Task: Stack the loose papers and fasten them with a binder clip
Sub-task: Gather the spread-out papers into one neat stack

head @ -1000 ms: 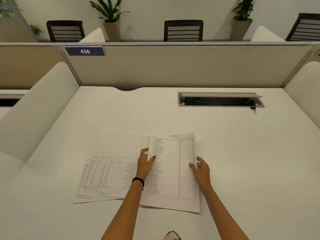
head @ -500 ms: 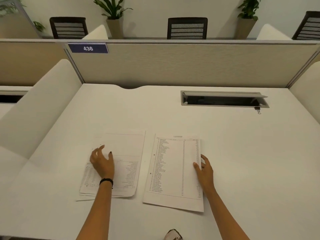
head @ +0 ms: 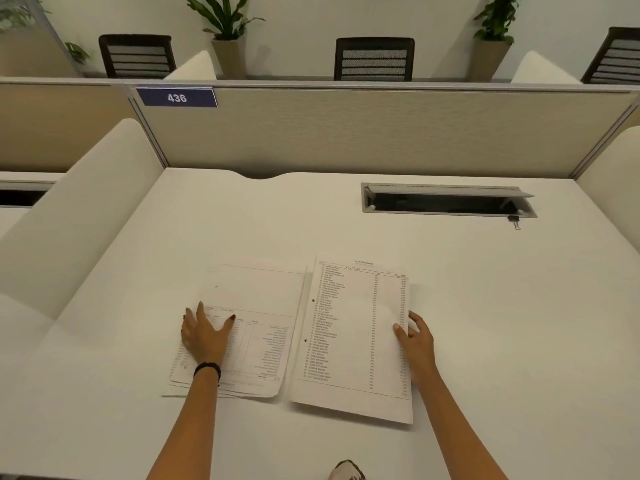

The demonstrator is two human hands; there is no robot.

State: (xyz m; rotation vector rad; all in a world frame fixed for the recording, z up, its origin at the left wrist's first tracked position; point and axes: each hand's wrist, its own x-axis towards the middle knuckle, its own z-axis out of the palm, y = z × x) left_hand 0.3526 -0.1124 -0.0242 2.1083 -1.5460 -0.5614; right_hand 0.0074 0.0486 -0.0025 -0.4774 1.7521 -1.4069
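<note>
White and wide, the bench [head: 450, 341] sits inside a cubicle with beige partition walls, and a dark blue plate [head: 176, 97] on the far partition reads "436" in white numerals. Beyond the partition stand dark slatted chairs and potted plants. Two groups of papers lie side by side near the front edge of the bench, close together but with a narrow gap between them. The left hand [head: 204, 336] lies flat, palm down, fingers spread, on the left pile [head: 256, 327], a few loosely overlapped sheets printed with a ruled table whose text is too small to read; a black band circles that wrist. The right hand [head: 415, 341] is at the right edge of the right sheet [head: 353, 327], thumb on top of the paper and the other fingers curled beside or under the edge, pinching it lightly. That sheet carries a long numbered list under a short heading, none of it legible, with two punch holes along its left margin. Both forearms reach straight forward from the bottom of the view. A small black binder clip [head: 515, 221] lies well apart from the papers, just at the right front corner of a grey cable hatch [head: 446, 200] set in the bench, its flap raised.
</note>
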